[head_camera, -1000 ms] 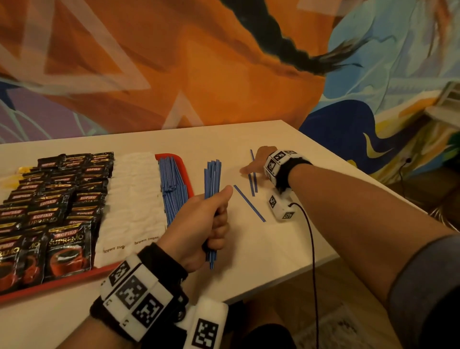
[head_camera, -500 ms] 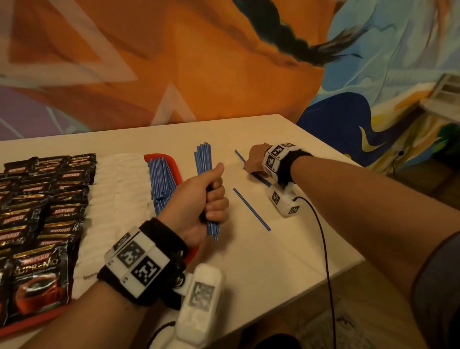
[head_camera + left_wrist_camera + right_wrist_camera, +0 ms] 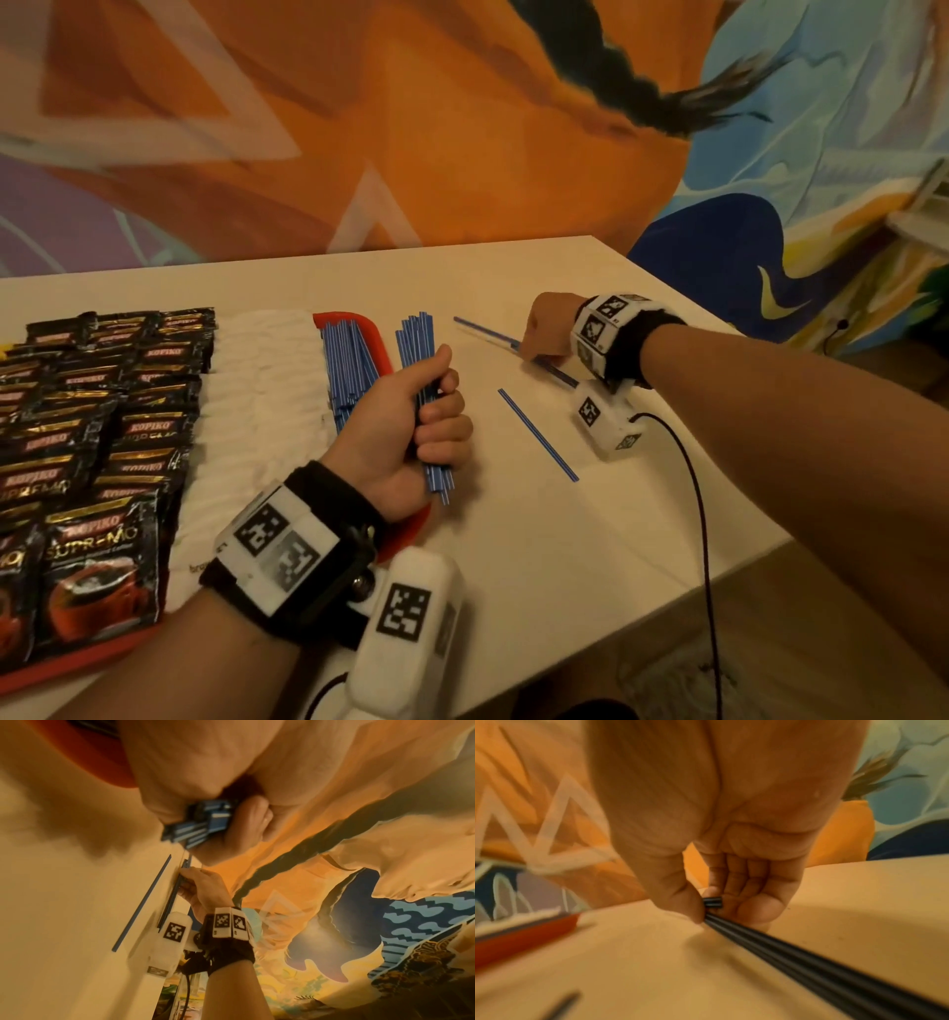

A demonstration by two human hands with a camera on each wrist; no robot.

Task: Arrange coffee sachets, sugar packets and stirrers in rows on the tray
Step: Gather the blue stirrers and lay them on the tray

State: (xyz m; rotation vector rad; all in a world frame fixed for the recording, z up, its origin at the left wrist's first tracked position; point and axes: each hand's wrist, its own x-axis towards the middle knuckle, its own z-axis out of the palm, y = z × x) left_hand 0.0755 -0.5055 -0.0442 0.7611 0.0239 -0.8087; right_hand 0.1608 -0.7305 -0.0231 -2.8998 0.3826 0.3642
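My left hand [image 3: 411, 426] grips an upright bundle of blue stirrers [image 3: 418, 344] just right of the red tray [image 3: 382, 354]; the bundle's lower ends [image 3: 197, 825] show in the left wrist view. On the tray lie rows of black coffee sachets [image 3: 92, 437], white sugar packets [image 3: 257, 401] and a row of blue stirrers [image 3: 346, 365]. My right hand [image 3: 547, 329] pinches two stirrers [image 3: 770, 943] low over the table, thumb against fingers. One loose stirrer [image 3: 536, 434] lies between my hands.
The white table [image 3: 590, 539] ends close at the front and right edges. A black cable [image 3: 698, 503] runs from the right wrist camera off the table edge. A painted wall stands behind the table.
My right hand has closed on the two stirrers that lay near it and turned them slantwise. The left hand with its bundle has shifted slightly toward the tray.
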